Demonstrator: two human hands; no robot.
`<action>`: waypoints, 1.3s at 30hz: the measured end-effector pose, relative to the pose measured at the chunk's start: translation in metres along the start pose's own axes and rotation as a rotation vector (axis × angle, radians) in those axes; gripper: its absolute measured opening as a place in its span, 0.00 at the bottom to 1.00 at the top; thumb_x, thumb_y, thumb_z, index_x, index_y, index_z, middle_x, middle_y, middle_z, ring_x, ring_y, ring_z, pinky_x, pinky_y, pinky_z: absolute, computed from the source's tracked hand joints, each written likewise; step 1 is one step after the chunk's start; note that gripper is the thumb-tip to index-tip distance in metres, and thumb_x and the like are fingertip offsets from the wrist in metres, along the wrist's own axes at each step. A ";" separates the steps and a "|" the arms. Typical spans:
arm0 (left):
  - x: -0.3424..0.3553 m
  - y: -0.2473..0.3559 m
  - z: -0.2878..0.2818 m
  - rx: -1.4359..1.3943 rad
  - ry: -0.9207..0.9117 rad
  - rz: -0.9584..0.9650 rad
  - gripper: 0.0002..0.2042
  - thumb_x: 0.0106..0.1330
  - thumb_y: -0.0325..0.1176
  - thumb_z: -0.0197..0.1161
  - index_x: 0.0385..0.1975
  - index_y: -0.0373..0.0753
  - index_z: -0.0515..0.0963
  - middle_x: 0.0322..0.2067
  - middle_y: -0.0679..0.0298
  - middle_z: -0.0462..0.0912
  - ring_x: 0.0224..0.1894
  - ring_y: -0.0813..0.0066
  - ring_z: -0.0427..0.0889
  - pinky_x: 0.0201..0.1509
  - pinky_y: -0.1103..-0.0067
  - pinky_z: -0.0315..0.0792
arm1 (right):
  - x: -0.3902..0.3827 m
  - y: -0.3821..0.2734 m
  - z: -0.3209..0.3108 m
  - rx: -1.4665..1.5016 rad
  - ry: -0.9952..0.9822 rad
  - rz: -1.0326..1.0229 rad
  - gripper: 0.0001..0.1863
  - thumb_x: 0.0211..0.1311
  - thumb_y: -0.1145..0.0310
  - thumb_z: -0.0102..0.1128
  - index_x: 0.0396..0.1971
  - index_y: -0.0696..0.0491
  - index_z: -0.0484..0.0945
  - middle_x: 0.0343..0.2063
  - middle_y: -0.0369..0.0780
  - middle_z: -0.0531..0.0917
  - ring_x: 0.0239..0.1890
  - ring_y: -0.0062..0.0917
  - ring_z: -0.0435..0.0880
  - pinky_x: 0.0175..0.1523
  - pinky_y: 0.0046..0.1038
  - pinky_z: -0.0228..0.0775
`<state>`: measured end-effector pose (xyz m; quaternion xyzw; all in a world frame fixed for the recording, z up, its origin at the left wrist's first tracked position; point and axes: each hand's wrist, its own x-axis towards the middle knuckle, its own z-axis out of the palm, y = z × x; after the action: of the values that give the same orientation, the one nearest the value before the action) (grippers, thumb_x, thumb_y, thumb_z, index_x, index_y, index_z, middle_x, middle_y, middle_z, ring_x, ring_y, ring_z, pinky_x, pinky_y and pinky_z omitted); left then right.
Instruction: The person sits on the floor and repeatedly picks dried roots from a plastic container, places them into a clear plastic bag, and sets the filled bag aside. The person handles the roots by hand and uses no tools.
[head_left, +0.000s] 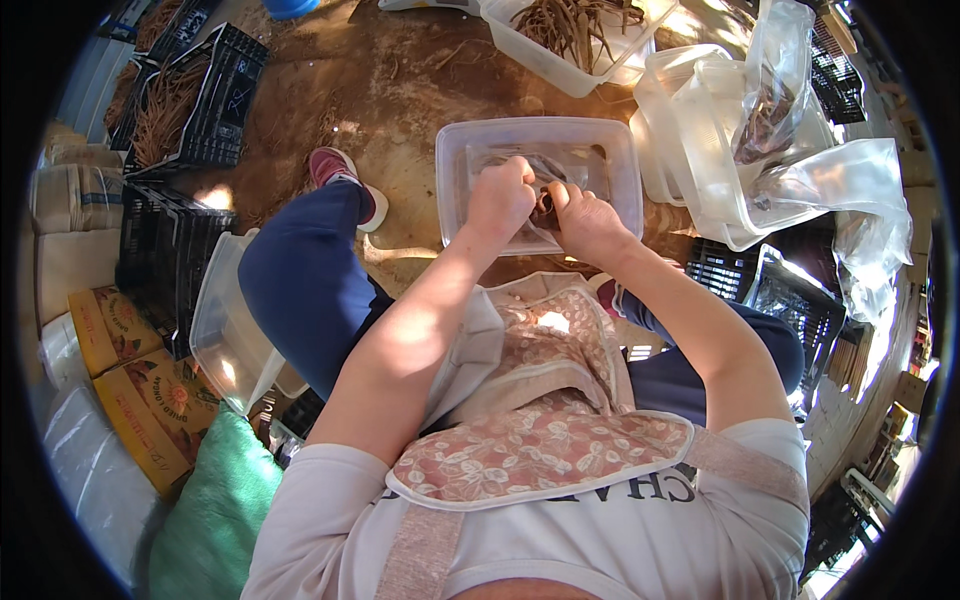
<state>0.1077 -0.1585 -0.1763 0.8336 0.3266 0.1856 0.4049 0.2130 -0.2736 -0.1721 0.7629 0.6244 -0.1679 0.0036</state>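
Note:
A clear plastic tub (455, 133) rests on the floor in front of me, and both my hands are inside its outline. My left hand (506, 196) is closed in a pinch at a clear plastic bag (548, 165) that lies crumpled in the tub. My right hand (590, 224) has its fingers curled against a dark brown bundle of roots (543, 210), which sits between the two hands. The fingertips are partly hidden, so the exact grip of each hand is hard to see.
Roots (565, 28) fill another tub at the far side. Nested clear tubs (715, 165) with plastic bags stand to the right. Black crates (215, 105) holding roots are at far left. Yellow cartons (150, 400) and a green sack (225, 505) lie at left.

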 end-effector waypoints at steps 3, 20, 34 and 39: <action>0.006 0.008 -0.002 0.020 -0.102 -0.050 0.05 0.47 0.22 0.52 0.23 0.34 0.73 0.22 0.47 0.77 0.30 0.48 0.77 0.34 0.62 0.70 | 0.006 -0.001 -0.010 0.009 -0.109 0.074 0.20 0.54 0.70 0.52 0.45 0.59 0.60 0.38 0.51 0.75 0.37 0.42 0.80 0.39 0.34 0.74; -0.065 -0.004 0.012 -0.057 0.018 -0.418 0.13 0.54 0.34 0.54 0.28 0.26 0.73 0.24 0.42 0.77 0.32 0.47 0.78 0.36 0.64 0.70 | 0.002 -0.004 -0.014 0.264 -0.040 0.116 0.30 0.43 0.67 0.63 0.48 0.54 0.62 0.40 0.50 0.75 0.43 0.42 0.77 0.47 0.36 0.71; -0.022 0.033 0.011 -0.619 0.028 -0.462 0.11 0.49 0.28 0.55 0.08 0.31 0.72 0.08 0.65 0.71 0.12 0.82 0.67 0.17 0.80 0.61 | -0.003 0.016 -0.033 0.101 0.118 0.202 0.26 0.42 0.66 0.63 0.42 0.54 0.63 0.35 0.46 0.76 0.37 0.39 0.80 0.40 0.34 0.73; -0.012 0.033 0.007 -0.304 0.023 -0.262 0.12 0.47 0.30 0.55 0.08 0.29 0.71 0.08 0.59 0.72 0.11 0.74 0.69 0.17 0.76 0.62 | -0.017 0.017 -0.043 0.178 0.033 0.011 0.32 0.43 0.64 0.63 0.50 0.57 0.61 0.42 0.50 0.75 0.41 0.42 0.78 0.45 0.35 0.72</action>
<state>0.1157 -0.1860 -0.1547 0.7110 0.4054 0.1881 0.5429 0.2368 -0.2846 -0.1305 0.7661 0.6029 -0.2102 -0.0736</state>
